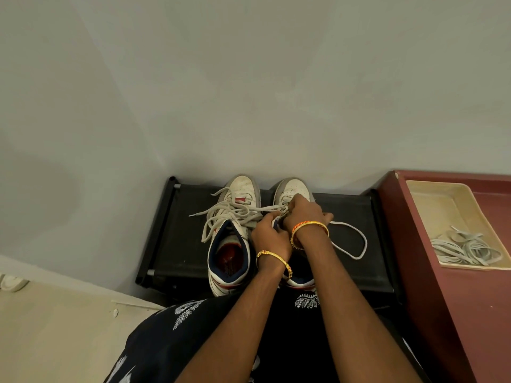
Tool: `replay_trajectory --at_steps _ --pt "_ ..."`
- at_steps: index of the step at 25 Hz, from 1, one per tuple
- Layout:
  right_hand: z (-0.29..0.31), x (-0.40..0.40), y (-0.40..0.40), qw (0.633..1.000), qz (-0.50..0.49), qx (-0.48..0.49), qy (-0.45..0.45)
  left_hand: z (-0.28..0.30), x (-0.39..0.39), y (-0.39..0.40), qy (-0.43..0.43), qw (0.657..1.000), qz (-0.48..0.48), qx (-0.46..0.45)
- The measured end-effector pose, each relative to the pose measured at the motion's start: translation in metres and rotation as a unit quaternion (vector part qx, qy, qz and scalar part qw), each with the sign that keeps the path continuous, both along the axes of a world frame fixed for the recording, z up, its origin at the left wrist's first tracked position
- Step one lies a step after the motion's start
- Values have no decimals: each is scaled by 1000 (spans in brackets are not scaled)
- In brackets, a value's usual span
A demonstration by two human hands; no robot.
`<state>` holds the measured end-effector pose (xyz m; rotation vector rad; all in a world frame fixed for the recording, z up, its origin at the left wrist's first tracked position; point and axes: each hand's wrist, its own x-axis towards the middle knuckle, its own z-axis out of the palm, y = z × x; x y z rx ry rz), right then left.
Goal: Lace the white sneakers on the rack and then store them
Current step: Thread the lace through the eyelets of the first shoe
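Presently, item: pair of white leather high-top sneakers with navy collar lining and red trim, toes to the wall, side by side on the black fabric-topped shoe rack (179, 244).
Left sneaker (235, 225): off-white flat lace (221, 214) threaded through its eyelets but slack, its ends lying loose across the tongue; not tied.
Right sneaker (291, 190): lacing in hand, judged part done; how many eyelets are filled is hidden by the hands.
Left hand (269, 236): fingers curled, pinching the lace at the right sneaker's eyelet area.
Right hand (304, 214): clenched on the same sneaker's white lace (359, 241), which trails from it in a long loop over the rack to the right.
Remaining, by judgement: finish the right sneaker, tighten and tie both, store the pair.
Adjacent: cream shallow plastic tray (414, 189) of spare pale laces (464, 248) on the maroon tabletop (442, 313)
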<state>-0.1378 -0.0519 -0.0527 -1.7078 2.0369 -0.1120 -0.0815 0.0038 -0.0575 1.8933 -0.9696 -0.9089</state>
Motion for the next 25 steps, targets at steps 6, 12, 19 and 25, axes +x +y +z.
replay_trajectory --at_steps 6,12,19,25 --pt "7 -20 0 987 -98 -77 -99 3 -2 1 -12 999 38 -3" --pt "18 -103 9 918 -338 -149 -143 7 -1 1 -9 999 46 13" --pt "12 -88 6 949 -256 -149 -105 9 -3 2 7 999 37 15" --pt "6 -8 -1 996 15 13 -90 5 0 1 10 1000 27 -3"
